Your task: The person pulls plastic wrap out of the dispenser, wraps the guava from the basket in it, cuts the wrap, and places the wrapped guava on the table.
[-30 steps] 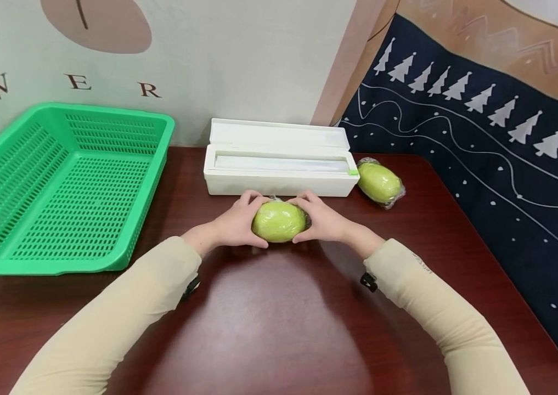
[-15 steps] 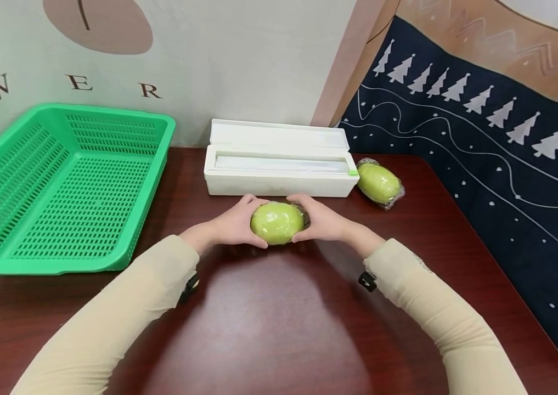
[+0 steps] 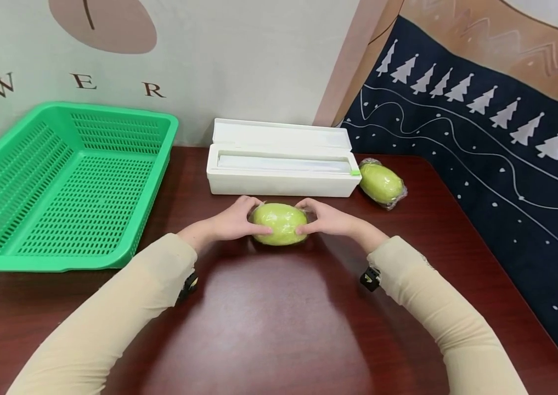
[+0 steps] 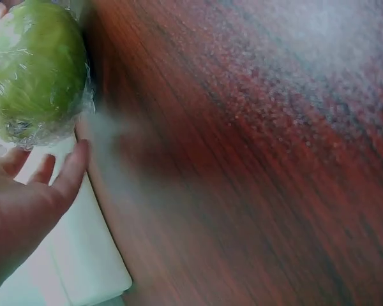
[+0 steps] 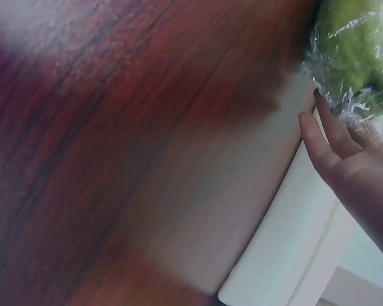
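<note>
A green oval fruit wrapped in cling film lies lengthwise between both hands, in front of the white box. My left hand grips its left end, thumb across the near side and fingers behind. On the opposite end my right hand holds it the same way, thumb tip on the near face. Crinkled film gathers at the fruit's end in the left wrist view, with several fingers of the left hand spread beside it. The right wrist view shows bunched film at the other end of the fruit.
Behind the hands stands a white cling film dispenser, its lid raised and a green slider at its right end. A second wrapped green fruit lies just right of it. A green plastic basket occupies the left of the dark red table.
Both thumbs have moved up and inward onto the near face of the fruit. The fruit has shifted slightly and stays between the hands. Dispenser, basket and second fruit have not moved.
</note>
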`<state>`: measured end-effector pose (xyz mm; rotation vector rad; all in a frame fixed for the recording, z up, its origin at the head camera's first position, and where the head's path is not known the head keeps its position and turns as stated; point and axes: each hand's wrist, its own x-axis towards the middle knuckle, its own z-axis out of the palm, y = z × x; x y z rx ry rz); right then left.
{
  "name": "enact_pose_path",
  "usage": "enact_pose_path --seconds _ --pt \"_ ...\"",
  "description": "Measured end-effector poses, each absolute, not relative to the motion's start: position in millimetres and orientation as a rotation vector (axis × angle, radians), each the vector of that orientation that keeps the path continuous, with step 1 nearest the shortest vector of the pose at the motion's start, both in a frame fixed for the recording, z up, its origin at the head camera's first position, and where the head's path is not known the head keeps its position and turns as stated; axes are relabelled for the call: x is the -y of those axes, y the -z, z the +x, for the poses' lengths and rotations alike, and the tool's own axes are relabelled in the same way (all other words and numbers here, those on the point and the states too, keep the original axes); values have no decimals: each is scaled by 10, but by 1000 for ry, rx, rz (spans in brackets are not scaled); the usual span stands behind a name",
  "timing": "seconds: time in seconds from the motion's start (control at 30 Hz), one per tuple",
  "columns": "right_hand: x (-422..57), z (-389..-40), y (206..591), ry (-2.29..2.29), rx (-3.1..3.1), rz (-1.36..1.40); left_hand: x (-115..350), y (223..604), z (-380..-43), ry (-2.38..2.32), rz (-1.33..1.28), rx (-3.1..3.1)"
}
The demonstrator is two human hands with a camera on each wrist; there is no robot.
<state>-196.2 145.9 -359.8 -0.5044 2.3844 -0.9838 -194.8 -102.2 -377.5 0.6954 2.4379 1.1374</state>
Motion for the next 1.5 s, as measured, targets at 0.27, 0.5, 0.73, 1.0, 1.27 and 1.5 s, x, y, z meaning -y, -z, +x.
enact_pose_path --seconds 0.27,0.5,0.73,1.0,1.27,1.5 --pt "-1529 -2001 3591 1064 -2265 -458 1005 3777 -1946 -1127 589 -2389" --pt "-1518 -2003 3577 1307 -2177 -117 986 3797 -1919 -1182 525 -2212" --pt "-1445 -1984 3642 1645 -2091 74 926 3763 -1879 -1126 493 -2148" --pt "-1442 -1777 3657 1619 -1995 180 897 3708 -1863 -993 500 -2254" --pt "-1322 -1642 3640 1715 -1904 185 750 3740 -1881 -1406 363 -2022" --pt "-1429 -1653 3525 1674 -1969 158 471 3672 -1845 -1609 91 -1887"
